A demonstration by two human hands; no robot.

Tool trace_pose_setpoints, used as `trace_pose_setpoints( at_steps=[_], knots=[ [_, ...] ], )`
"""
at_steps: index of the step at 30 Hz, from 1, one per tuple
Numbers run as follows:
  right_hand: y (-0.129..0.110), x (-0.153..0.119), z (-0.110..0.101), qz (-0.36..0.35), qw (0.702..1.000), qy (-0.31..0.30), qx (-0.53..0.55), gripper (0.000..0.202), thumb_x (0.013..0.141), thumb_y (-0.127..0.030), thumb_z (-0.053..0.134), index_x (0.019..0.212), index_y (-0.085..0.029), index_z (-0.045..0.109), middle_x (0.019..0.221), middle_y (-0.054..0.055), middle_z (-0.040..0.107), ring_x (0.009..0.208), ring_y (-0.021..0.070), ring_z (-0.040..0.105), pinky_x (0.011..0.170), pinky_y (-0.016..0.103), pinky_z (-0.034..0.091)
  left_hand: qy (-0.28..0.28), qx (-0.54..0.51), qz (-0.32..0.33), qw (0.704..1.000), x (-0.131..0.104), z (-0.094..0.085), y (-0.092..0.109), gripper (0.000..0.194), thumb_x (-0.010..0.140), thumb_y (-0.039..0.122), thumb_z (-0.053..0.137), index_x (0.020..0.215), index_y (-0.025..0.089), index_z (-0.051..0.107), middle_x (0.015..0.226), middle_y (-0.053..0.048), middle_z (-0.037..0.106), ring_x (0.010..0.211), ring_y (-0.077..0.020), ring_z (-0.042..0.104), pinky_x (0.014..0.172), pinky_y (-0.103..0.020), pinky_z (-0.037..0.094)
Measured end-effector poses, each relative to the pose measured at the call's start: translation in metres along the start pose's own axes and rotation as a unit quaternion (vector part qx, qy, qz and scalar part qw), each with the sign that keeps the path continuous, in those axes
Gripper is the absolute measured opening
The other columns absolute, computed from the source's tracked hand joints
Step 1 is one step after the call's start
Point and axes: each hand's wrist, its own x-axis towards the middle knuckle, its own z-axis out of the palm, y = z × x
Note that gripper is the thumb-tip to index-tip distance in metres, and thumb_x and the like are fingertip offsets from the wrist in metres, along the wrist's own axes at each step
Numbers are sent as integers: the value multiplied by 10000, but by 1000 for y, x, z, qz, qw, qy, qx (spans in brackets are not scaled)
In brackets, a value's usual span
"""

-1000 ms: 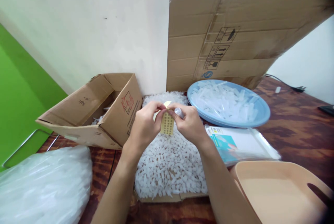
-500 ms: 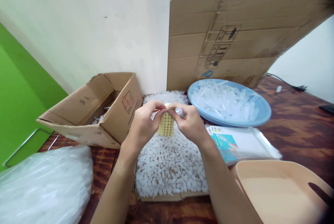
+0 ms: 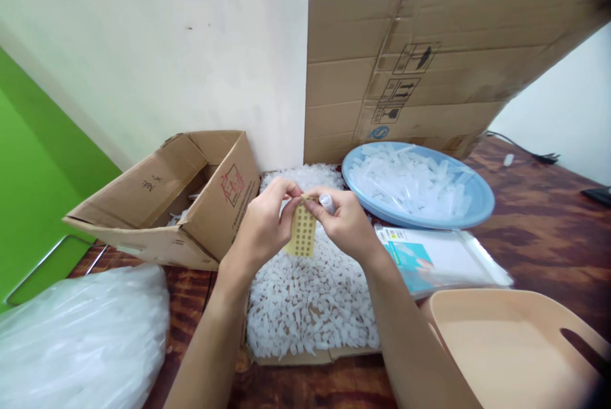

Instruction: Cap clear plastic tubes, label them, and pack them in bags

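Note:
A yellow sheet with rows of small brown dots hangs between my two hands, pinched along its top edge. My left hand grips its upper left corner between thumb and fingers. On the other side, my right hand pinches the upper right corner and also keeps a small white tube with a cap tucked in its curled fingers. Below the sheet spreads a thick layer of small white plastic pieces, lying on flat cardboard.
An open cardboard box stands on the left, beside a filled clear plastic bag. To the right are a blue basin of translucent plastic pieces, a plastic-wrapped packet and a beige bin. A large cardboard sheet leans behind.
The yellow sheet hangs slightly lower and straighter, with more of its dots showing. Both hands keep their pinch at its top edge, and the view has shifted a little.

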Motion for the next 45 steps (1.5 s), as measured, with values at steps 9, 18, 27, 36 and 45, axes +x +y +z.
trace_pose_setpoints(
  at_steps=[9, 18, 27, 36, 45],
  knots=[
    [0, 0, 4, 25, 994, -2, 111, 207, 940, -330, 654, 938, -165, 779, 654, -26, 580, 625, 145, 515, 614, 271, 407, 2, -30, 17, 999, 3, -3, 4, 94, 1007, 136, 507, 961, 217, 513, 1076, -57, 631, 1040, -187, 623, 928, -338, 495],
    [6, 0, 3, -6, 1000, 18, -21, 155, 935, -199, 597, 851, -169, 723, 710, -17, 630, 640, 142, 534, 622, 260, 381, -5, -65, -20, 998, 4, -10, 24, 81, 1012, 186, 562, 938, 213, 582, 1288, -88, 593, 1281, -224, 546, 1128, -400, 400],
    [9, 0, 8, -90, 988, 1, -126, 240, 949, -131, 519, 749, -178, 645, 656, -3, 638, 564, 141, 519, 594, 273, 327, -25, -84, -48, 995, 5, -5, 23, 106, 999, 186, 582, 900, 207, 613, 1289, -96, 591, 1295, -221, 542, 1139, -398, 407],
    [10, 1, 9, -87, 986, -3, -145, 227, 910, -96, 513, 764, -183, 663, 665, 15, 677, 563, 157, 543, 591, 276, 337, -35, -82, -64, 994, 5, -8, 24, 90, 983, 186, 595, 898, 204, 620, 1295, -104, 593, 1296, -228, 545, 1142, -416, 403],
    [7, 1, 10, -70, 988, -9, -134, 232, 899, -97, 504, 773, -195, 672, 701, 20, 701, 581, 169, 554, 604, 281, 350, -27, -91, -70, 993, 4, -6, 24, 87, 963, 175, 601, 881, 203, 611, 1272, -113, 607, 1264, -242, 561, 1129, -460, 414]
  ],
)
